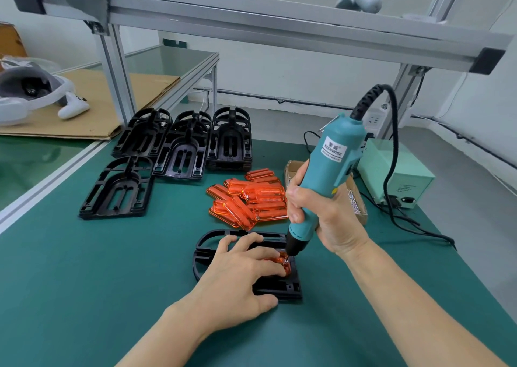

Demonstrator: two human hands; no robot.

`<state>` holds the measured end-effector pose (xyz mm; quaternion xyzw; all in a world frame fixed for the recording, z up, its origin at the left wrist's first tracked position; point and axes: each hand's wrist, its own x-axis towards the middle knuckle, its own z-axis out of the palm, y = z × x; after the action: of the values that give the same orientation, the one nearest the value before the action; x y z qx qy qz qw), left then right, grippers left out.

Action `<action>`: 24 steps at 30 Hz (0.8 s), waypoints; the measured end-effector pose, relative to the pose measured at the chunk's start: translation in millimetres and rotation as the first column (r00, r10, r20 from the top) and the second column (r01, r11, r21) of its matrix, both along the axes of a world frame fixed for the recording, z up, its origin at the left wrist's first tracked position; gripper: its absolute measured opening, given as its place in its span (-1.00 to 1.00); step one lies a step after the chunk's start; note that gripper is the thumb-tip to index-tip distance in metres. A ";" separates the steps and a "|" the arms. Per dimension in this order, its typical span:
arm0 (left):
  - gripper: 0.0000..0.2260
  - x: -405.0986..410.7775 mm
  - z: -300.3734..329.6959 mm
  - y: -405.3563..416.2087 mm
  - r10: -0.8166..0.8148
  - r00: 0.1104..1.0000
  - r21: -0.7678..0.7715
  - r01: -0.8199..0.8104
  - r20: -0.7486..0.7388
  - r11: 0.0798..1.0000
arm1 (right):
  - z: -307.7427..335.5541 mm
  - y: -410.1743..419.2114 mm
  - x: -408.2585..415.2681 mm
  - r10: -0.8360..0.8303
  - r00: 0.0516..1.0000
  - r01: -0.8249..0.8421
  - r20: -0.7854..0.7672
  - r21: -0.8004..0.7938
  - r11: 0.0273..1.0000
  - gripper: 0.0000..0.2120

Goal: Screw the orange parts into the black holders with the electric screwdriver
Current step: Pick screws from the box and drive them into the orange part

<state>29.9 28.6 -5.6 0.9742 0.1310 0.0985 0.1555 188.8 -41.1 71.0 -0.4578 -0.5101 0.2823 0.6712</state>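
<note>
a green mat [84, 296] covers the bench top. on it, near the front, lies 1 black holder [279, 285] flat on the mat. behind it sits a loose pile of orange parts [251, 199]. farther back and to the left lie stacks of black holders [179, 145], side by side, with 1 more stack [117, 190] set nearer. at the right stand a pale green power box [397, 176] and a small cardboard box [355, 199], with a black cable [414, 227] trailing across the mat. the adjoining bench at left carries a flat sheet of cardboard [92, 106].
</note>
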 end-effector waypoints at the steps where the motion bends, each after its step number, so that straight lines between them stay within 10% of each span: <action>1: -0.58 0.2 -0.3 0.4 0.000 1.000 -0.003 0.000 0.004 1.000 | -0.4 -0.4 -0.3 0.013 1.000 -0.013 0.005 -0.003 1.000 -0.91; 14: -0.58 4.6 0.4 3.7 -0.003 1.000 -0.053 0.002 -0.008 0.999 | 27.6 -1.7 13.8 0.048 0.968 -0.028 -0.245 0.083 0.996 -0.82; 24: -0.62 4.2 11.9 2.1 -0.022 1.000 -0.146 0.020 -0.014 0.989 | 33.7 -23.1 42.3 -0.249 0.858 0.360 -0.449 0.182 0.915 -0.82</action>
<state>34.0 30.6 6.3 0.9622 0.1289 0.0796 0.2262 231.2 -64.3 104.7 -0.3705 -0.3079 0.1934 0.8547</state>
